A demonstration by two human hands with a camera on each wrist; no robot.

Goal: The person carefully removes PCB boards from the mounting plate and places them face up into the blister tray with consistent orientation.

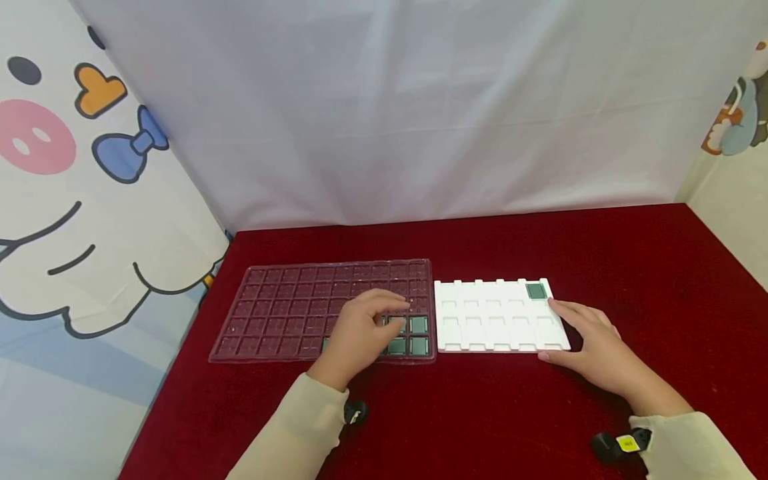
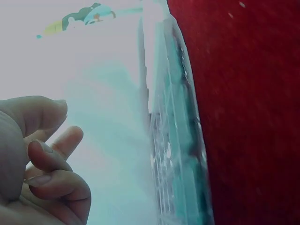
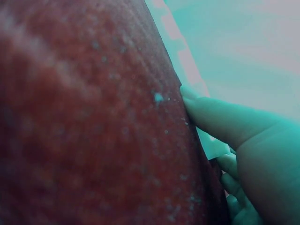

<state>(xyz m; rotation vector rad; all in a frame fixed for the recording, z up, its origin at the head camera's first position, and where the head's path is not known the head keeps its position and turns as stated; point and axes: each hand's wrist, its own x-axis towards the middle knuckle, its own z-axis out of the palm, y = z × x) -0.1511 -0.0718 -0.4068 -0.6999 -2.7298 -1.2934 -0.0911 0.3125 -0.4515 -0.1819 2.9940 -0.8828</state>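
Observation:
A clear plastic tray (image 1: 270,309) divided into many square pockets lies on the left, with several green square chips (image 1: 419,346) in its front right pockets. My left hand (image 1: 363,330) is over that part of the tray and hides some pockets. Its fingers are loosely bent, and the left wrist view shows no object between thumb and fingertips (image 2: 60,108). To the right, butted close to the clear tray, lies a white tray (image 1: 486,323) with one green chip (image 1: 536,291) in its far right pocket. My right hand (image 1: 603,350) holds the white tray's right end, thumb at the front edge, forefinger at the side.
Both trays lie flat on a table with a dark red cloth (image 1: 480,413). A white curtain (image 1: 420,120) hangs behind the table. On the left stands a sheet printed with cartoon figures (image 1: 90,220), and another printed sheet (image 1: 729,200) is at the right.

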